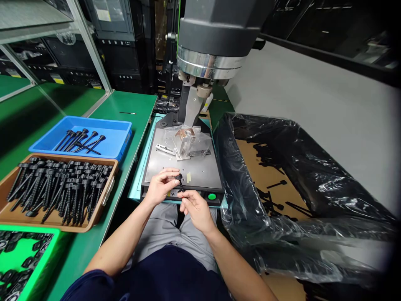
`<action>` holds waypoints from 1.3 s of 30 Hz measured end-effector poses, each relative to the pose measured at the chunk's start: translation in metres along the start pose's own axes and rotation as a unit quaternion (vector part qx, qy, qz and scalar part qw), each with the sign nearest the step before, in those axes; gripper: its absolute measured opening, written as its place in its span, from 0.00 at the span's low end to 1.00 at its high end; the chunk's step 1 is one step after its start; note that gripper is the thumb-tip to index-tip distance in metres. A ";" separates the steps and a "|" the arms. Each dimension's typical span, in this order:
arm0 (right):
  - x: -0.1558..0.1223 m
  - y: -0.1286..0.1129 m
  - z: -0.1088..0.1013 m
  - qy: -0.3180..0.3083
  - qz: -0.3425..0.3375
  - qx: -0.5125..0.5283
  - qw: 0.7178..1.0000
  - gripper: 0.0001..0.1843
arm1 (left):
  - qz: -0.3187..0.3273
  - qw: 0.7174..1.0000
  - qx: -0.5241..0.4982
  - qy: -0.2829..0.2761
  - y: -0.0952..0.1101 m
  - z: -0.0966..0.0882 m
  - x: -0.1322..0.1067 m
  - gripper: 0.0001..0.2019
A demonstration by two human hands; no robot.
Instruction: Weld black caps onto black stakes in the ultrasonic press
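Observation:
Just in front of the machine's metal base plate (169,171), I hold a small black part with a round head and a thin shaft (178,177) between both hands. My left hand (161,186) is closed around its head end, thumb and fingers pinching it. Lower down, my right hand (196,209) pinches the shaft's lower end, partly hiding it. Beyond my hands, a clear block fixture with a copper-coloured top (184,140) is mounted on the plate. Right above that fixture is the tapered metal tool (193,106) of the machine's large black head (216,33).
Left, on a green table (125,104), a blue tray (120,129) holds several similar parts and a brown tray (108,188) is piled with more. A green tray (56,240) contains black pieces. To my right stands a plastic-lined box (300,146). A green button (212,196) is at the base's front.

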State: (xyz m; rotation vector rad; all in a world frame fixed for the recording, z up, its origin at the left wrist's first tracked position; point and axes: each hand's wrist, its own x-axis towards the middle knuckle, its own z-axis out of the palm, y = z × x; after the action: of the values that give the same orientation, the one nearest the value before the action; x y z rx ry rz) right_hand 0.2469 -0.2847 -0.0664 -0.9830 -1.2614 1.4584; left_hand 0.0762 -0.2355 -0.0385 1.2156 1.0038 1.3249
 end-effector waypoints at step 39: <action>0.161 0.018 0.041 0.001 -0.085 0.133 0.987 0.16 | -0.053 0.984 -0.158 0.067 0.034 0.028 0.118 0.40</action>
State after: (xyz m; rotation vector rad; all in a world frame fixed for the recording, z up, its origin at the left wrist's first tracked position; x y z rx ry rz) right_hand 0.1662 -0.1385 -0.0771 -0.6821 -1.0866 1.4477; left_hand 0.1040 -0.1243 0.0136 0.8329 0.8960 1.4332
